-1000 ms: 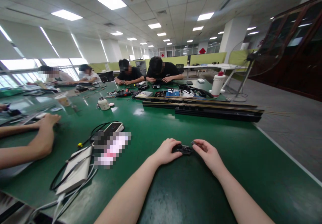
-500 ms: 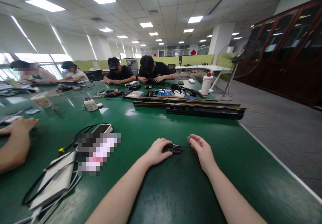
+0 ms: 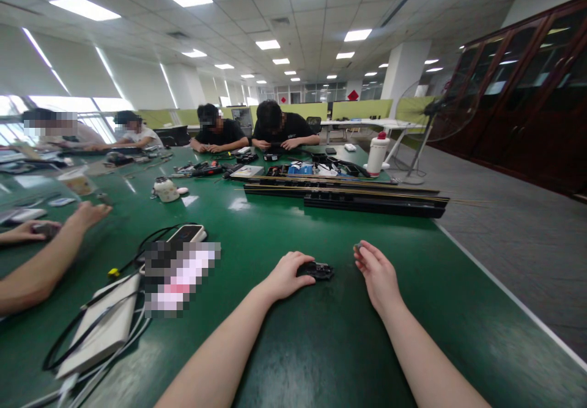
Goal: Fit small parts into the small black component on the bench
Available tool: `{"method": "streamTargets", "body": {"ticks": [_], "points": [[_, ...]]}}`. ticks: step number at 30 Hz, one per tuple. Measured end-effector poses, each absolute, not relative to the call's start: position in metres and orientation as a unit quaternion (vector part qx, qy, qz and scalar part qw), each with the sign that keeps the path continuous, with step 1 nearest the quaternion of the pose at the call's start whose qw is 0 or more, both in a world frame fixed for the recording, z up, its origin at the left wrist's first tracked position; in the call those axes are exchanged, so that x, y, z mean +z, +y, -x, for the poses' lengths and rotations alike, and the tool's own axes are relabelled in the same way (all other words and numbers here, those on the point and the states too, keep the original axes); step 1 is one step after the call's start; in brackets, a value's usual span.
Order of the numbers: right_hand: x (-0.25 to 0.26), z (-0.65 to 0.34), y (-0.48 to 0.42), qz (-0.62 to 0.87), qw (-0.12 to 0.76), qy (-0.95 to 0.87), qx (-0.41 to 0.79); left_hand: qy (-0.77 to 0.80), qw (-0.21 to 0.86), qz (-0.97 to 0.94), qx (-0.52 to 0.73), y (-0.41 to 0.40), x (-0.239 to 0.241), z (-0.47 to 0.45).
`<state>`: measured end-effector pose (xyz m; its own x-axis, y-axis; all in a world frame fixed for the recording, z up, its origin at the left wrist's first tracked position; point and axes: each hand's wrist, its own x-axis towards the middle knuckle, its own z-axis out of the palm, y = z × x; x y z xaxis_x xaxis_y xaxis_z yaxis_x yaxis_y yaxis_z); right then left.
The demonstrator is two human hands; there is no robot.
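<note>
Near the middle of the green table (image 3: 321, 334), my left hand (image 3: 290, 273) is closed around one end of a small black part (image 3: 321, 270) with metallic bits along its top. The part's far end sticks out to the right of my fingers. To the right and apart from it, my right hand (image 3: 376, 270) pinches a tiny grey piece (image 3: 358, 246) between thumb and fingertips. That piece is too small to name, and the fingers hide some of it.
Long black rails (image 3: 376, 205) with thin rods lie across the table ahead. On the left are a white box (image 3: 101, 328) with cables and a phone-like device (image 3: 188, 234). A white bottle (image 3: 376, 156) stands behind the rails. A co-worker's arm (image 3: 59, 255) reaches in from the left.
My right hand has moved slightly right, away from the black part, still pinching the grey piece. My left hand stays put. The co-worker's hand at left has reached further forward.
</note>
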<state>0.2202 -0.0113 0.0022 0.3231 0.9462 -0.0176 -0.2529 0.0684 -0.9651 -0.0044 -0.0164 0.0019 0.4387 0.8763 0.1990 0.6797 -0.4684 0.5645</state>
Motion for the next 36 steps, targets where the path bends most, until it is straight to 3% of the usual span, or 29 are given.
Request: {"method": "streamTargets", "body": {"ticks": [13,22,30,36], "points": [[0.003,-0.220,-0.012,0.523,0.620,-0.372,0.451,0.477,0.203,-0.822,0.235,-0.016,0.003,0.005],[0.002,-0.207,-0.022,0.502,0.427,-0.650,0.377,0.471,0.196,-0.827,0.237,-0.016,0.001,0.005],[0.005,-0.197,-0.029,0.450,0.331,-0.799,0.224,0.458,0.184,-0.837,0.238,-0.014,-0.002,0.005],[0.006,-0.197,-0.029,0.463,0.287,-0.813,0.207,0.454,0.182,-0.838,0.243,-0.013,-0.004,0.005]]}}
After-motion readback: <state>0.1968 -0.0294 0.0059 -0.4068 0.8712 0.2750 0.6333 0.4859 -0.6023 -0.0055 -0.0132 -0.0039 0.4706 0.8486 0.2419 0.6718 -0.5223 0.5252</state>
